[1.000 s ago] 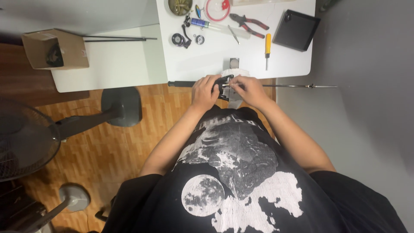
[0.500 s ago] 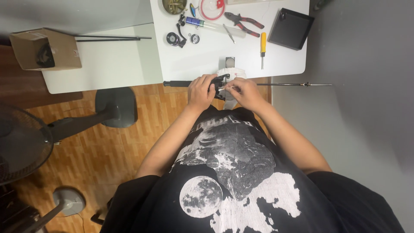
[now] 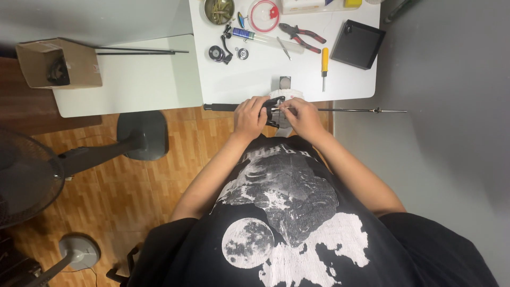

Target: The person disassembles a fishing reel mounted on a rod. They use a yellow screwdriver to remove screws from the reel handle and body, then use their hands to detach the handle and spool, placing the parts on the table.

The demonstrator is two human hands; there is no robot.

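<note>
Setting: white table [image 3: 249,79] over wood floor, grey wall off to the right.
Left hand [image 3: 249,116]: curled snug round a small black part [image 3: 272,104] at the table's near edge.
Right hand [image 3: 302,115]: fingers pinched on a thin metal tool [image 3: 280,108], tip touching that part.
Nearby: yellow screwdriver [image 3: 324,59], red pliers [image 3: 300,34], black tray [image 3: 357,44].

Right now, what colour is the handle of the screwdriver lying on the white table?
Yellow: the screwdriver has a yellow handle, seen best in the head view.
</note>
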